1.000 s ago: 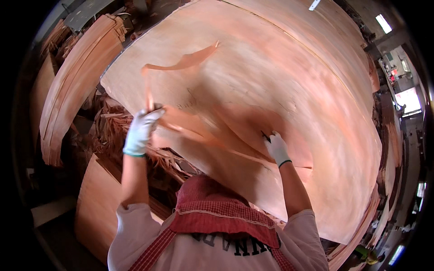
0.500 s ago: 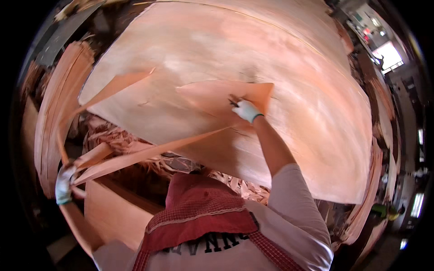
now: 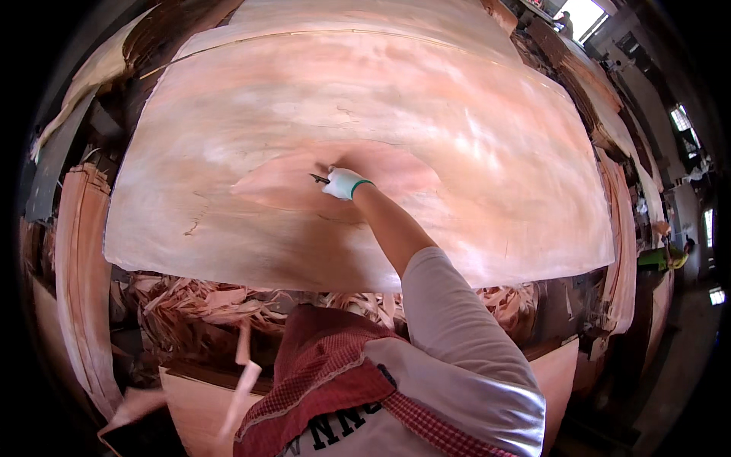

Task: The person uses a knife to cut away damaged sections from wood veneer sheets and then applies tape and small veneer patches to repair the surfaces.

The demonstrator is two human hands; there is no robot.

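A wide wood veneer sheet [image 3: 487,190] lies before me. On it rests a leaf-shaped, pinker veneer piece [image 3: 396,169], pointed at both ends and apparently flat. My right hand [image 3: 342,183], in a white glove with a green cuff, is closed around a slim dark tool [image 3: 319,179] over the middle of that piece; its exact kind is too small to make out. My left hand is out of view. Blurred veneer strips [image 3: 242,381] hang or fall at the lower left, beside my red checked apron.
Shredded veneer scraps [image 3: 205,305] lie heaped below the sheet's near edge. Veneer stacks stand at left [image 3: 82,282] and right [image 3: 620,266]. A pale board [image 3: 186,404] is near my body. Far right, a person in green [image 3: 662,257] is at a distance.
The long veneer strips my left hand held have come off the sheet and dropped to the lower left. That hand has left view. The pink piece's lifted corner now lies flat.
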